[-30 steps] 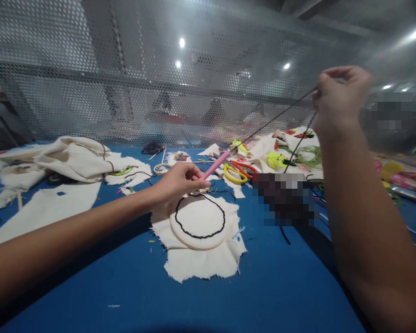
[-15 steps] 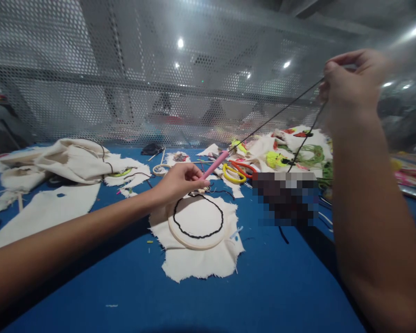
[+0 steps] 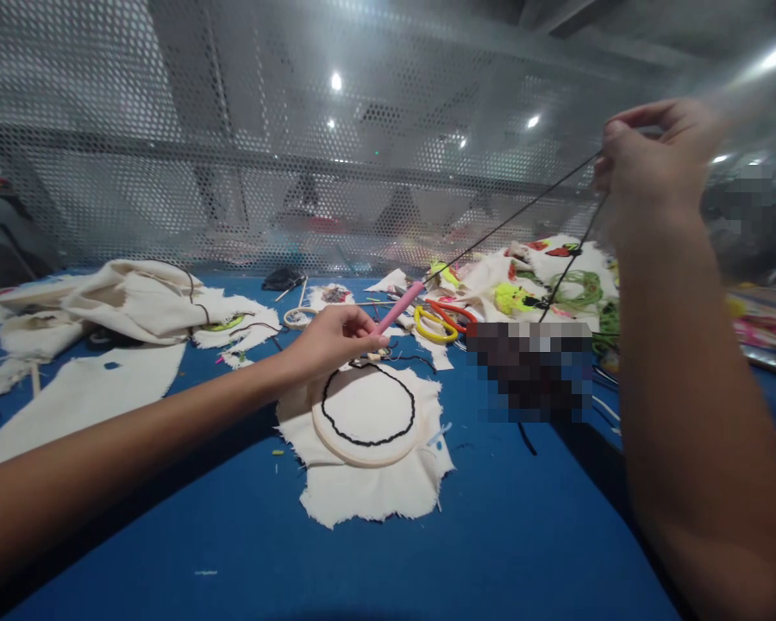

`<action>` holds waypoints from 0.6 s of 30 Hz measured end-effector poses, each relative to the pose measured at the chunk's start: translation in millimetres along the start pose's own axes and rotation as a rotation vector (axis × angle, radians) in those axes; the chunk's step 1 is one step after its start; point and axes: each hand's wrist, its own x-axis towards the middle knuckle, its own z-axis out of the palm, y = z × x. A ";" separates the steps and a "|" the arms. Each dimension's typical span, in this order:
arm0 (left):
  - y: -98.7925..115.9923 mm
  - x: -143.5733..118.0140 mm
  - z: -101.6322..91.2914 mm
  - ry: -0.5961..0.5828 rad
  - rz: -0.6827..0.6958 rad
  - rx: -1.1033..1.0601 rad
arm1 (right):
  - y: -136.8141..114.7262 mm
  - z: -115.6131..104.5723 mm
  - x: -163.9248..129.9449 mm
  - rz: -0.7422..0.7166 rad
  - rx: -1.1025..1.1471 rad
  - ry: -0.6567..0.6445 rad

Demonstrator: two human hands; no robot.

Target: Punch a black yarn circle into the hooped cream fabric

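Observation:
My left hand (image 3: 341, 338) is closed around a pink punch needle (image 3: 397, 309), held at a slant above the far rim of an embroidery hoop (image 3: 368, 457). The needle's tip is hidden by my fingers. White cloth (image 3: 336, 500) with frayed edges is stretched in the hoop and carries a rough black yarn ring (image 3: 414, 405). Black yarn (image 3: 514, 214) runs taut from the needle's upper end to my right hand (image 3: 653, 155), raised high at the right with its fingers pinched on the strand. From there the yarn drops to a dark, pixelated patch on the table.
Yellow-and-orange-handled scissors (image 3: 434, 326) lie just beyond the hoop. Crumpled white cloth (image 3: 135, 297) is at the left. A decorated cloth (image 3: 556, 267) with green and yellow yarn lies at the back right. A perforated metal screen (image 3: 265, 172) stands behind the blue table (image 3: 375, 569).
Both hands keep nearly the same positions, with the yarn still stretched between them. The whole view has shifted very slightly.

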 end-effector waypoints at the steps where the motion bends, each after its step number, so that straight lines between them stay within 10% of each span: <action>1: -0.2 -0.1 0.0 0.001 0.001 0.003 | 1.3 0.5 0.8 -0.004 -0.011 -0.004; 7: 0.5 -0.4 -0.2 -0.008 0.000 -0.016 | 1.7 -4.4 -2.7 -0.005 -0.162 -0.082; 13: -2.1 -0.5 -0.3 -0.003 -0.028 -0.037 | -16.2 -20.9 -15.7 0.001 -0.870 -0.658; 18: -2.1 -1.5 0.5 0.032 -0.044 -0.089 | -48.0 -23.8 -29.7 -0.156 -0.947 -0.931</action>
